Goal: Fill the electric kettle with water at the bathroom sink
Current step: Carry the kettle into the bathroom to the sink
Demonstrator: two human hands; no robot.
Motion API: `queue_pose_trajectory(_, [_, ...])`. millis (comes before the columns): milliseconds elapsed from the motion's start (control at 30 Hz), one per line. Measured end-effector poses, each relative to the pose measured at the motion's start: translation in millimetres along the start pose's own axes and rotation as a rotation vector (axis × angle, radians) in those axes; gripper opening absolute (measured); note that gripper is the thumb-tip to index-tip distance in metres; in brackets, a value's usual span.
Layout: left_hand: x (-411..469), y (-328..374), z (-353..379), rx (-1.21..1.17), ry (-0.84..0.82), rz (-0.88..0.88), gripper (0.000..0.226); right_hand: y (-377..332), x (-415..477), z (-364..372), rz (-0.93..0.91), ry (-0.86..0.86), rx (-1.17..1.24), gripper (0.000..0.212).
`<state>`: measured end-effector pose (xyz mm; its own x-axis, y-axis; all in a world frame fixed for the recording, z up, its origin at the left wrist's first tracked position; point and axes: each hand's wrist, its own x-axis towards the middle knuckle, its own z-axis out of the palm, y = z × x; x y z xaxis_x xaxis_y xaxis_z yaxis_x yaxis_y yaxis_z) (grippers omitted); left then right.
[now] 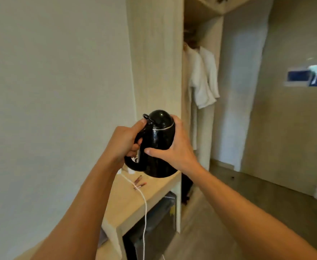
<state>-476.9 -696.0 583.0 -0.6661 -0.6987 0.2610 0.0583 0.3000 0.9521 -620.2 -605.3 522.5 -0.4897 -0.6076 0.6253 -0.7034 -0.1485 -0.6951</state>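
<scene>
A glossy black electric kettle (158,139) with a domed lid and a thin silver rim is held up in the air in front of me, above the end of a wooden counter. My left hand (124,141) is wrapped around its black handle, thumb near the lid lever. My right hand (174,147) clasps the kettle's body from the right side, fingers spread over it. The lid looks closed. No sink is in view.
A light wooden counter (127,201) runs along the left wall, with a white cable (144,209) and small sachets (139,182) on it. A dark minibar (154,228) sits below. An open wardrobe with white robes (202,77) stands ahead; a door (288,119) is at right.
</scene>
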Motion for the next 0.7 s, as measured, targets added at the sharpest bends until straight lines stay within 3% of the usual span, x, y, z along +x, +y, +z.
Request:
queue_pose_trajectory(333, [1.4, 53.5, 217.1, -0.273, -0.660, 0.112, 0.051, -4.1, -97.1, -221.0, 0.174, 0.512, -0.477, 0.118])
queue_pose_trajectory(700, [-176.6, 145.6, 422.6, -0.415, -1.251, 0.163, 0.056, -104.6, -302.3, -400.5, 0.347, 0.925, -0.873, 0.113])
